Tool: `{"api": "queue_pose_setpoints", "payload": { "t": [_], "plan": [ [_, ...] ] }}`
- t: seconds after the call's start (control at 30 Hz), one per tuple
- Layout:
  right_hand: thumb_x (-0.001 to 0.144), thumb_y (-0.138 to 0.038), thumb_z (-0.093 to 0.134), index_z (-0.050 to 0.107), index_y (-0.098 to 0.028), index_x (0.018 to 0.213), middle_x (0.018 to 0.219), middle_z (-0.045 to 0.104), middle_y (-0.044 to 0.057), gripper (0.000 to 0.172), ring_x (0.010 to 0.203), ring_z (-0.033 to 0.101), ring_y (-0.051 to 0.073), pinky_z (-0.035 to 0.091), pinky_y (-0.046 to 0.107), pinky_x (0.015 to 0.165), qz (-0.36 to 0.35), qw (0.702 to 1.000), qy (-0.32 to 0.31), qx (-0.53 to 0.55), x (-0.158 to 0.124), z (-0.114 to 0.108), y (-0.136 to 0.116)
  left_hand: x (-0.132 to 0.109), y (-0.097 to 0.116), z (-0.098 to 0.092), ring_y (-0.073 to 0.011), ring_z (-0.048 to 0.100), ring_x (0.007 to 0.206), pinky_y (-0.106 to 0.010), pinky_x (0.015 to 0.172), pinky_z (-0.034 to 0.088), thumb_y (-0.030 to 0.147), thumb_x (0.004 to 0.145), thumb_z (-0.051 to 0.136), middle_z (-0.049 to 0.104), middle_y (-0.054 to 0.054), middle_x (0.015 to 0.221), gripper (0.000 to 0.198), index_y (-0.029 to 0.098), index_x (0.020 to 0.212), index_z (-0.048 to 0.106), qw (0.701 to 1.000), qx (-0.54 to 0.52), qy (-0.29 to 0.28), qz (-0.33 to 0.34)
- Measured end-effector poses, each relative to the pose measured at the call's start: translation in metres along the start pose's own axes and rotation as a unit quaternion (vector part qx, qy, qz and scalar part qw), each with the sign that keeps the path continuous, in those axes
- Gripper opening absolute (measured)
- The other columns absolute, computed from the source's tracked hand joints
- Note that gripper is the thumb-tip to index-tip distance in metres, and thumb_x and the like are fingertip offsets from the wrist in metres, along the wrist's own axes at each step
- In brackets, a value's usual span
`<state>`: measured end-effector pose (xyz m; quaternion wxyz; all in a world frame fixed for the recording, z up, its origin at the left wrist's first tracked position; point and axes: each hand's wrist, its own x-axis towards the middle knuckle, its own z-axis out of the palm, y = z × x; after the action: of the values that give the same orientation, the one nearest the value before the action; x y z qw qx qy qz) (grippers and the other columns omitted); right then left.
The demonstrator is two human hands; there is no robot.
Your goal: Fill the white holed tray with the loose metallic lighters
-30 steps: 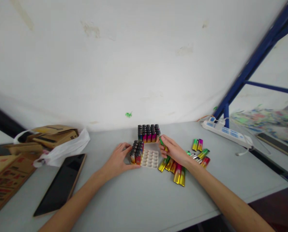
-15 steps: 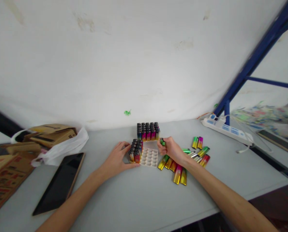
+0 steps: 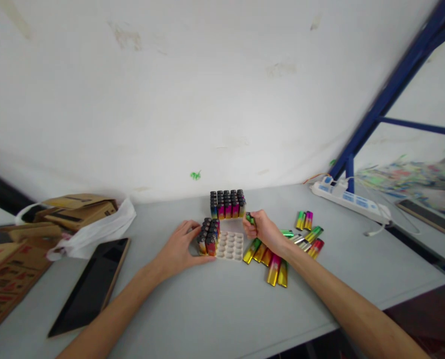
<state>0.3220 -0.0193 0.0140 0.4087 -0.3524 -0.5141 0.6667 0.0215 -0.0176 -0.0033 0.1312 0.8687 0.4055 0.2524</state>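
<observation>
My left hand [image 3: 177,248] rests on the grey table, fingers curled against the left side of a white tray [image 3: 232,246] partly filled with upright lighters [image 3: 208,234]. My right hand [image 3: 264,230] is closed around a green lighter [image 3: 250,218], held upright just right of the tray's far corner. Several loose coloured lighters [image 3: 272,259] lie flat on the table beneath and right of that hand. A full block of upright lighters [image 3: 227,203] stands behind the tray.
A dark tablet [image 3: 89,285] lies at the left. Cardboard boxes [image 3: 78,208] and a white plastic bag [image 3: 97,228] sit further left. A white power strip [image 3: 351,202] and blue frame [image 3: 384,102] stand at the right. The wall rises close behind.
My right hand has turned the green lighter upright and drawn it slightly nearer the tray. The left hand stays put at the tray.
</observation>
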Motion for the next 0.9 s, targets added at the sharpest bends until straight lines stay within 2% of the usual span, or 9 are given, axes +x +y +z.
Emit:
{"api": "queue_pose_setpoints", "payload": {
  "t": [0.23,0.37,0.43,0.57,0.63,0.77,0.9],
  "plan": [
    [0.086,-0.045,0.047,0.038,-0.025,0.072,0.069,0.025,-0.007,0.026,0.058,0.016,0.013,0.020,0.027,0.055,0.004,1.000,0.004,0.009,0.000,0.000,0.002,0.000,0.001,0.000,-0.0345,0.069,0.113,-0.051,0.105,0.058,0.067,0.077,0.088,0.072,-0.012,0.119,0.061,0.023,0.117,0.076,1.000,0.006,-0.003,0.001],
    [0.089,-0.049,0.050,0.041,-0.025,0.071,0.067,0.026,-0.007,0.032,0.058,0.017,0.012,0.019,0.028,0.054,-0.001,0.999,0.037,-0.004,0.001,0.003,0.002,0.000,0.002,0.001,-0.0355,0.070,0.113,-0.051,0.105,0.057,0.069,0.076,0.087,0.072,-0.013,0.119,0.063,0.021,0.115,0.076,1.000,0.009,0.001,0.001],
    [0.093,-0.055,0.052,0.048,-0.023,0.073,0.067,0.028,-0.007,0.038,0.058,0.020,0.013,0.020,0.028,0.055,-0.008,0.999,0.048,-0.011,0.002,0.004,0.002,0.000,0.003,0.001,-0.0353,0.070,0.112,-0.050,0.104,0.058,0.070,0.077,0.086,0.072,-0.013,0.119,0.063,0.021,0.114,0.076,1.000,0.007,-0.005,-0.001],
    [0.098,-0.070,0.054,0.067,-0.021,0.093,0.073,0.041,-0.004,0.051,0.063,0.036,0.015,0.033,0.029,0.059,-0.046,0.997,0.054,-0.034,-0.001,0.006,-0.001,0.000,0.007,0.000,-0.0354,0.072,0.107,-0.049,0.101,0.058,0.073,0.075,0.087,0.073,-0.012,0.113,0.064,0.020,0.108,0.077,1.000,0.014,-0.021,-0.008],
    [0.099,-0.070,0.057,0.071,-0.022,0.099,0.077,0.047,-0.002,0.051,0.070,0.045,0.017,0.040,0.030,0.066,-0.067,0.994,0.040,-0.073,-0.005,0.007,-0.004,0.000,0.008,0.001,-0.0359,0.072,0.107,-0.049,0.101,0.058,0.074,0.074,0.086,0.073,-0.012,0.113,0.065,0.019,0.107,0.077,0.999,0.019,-0.025,-0.010],
    [0.100,-0.063,0.066,0.071,-0.022,0.096,0.082,0.057,0.000,0.042,0.081,0.055,0.019,0.048,0.033,0.079,-0.098,0.981,0.000,-0.169,-0.012,0.011,-0.010,-0.001,0.008,0.003,-0.0360,0.072,0.110,-0.048,0.103,0.057,0.075,0.074,0.086,0.074,-0.012,0.116,0.068,0.020,0.113,0.077,0.999,0.023,-0.021,-0.009],
    [0.098,-0.060,0.073,0.067,-0.023,0.107,0.096,0.074,0.003,0.039,0.094,0.069,0.023,0.054,0.037,0.091,-0.129,0.980,0.000,-0.149,-0.011,0.012,-0.006,-0.001,0.007,0.004,-0.0365,0.072,0.112,-0.048,0.105,0.057,0.076,0.073,0.087,0.075,-0.012,0.118,0.069,0.021,0.113,0.076,0.999,0.031,-0.021,-0.013]
  ]
}}
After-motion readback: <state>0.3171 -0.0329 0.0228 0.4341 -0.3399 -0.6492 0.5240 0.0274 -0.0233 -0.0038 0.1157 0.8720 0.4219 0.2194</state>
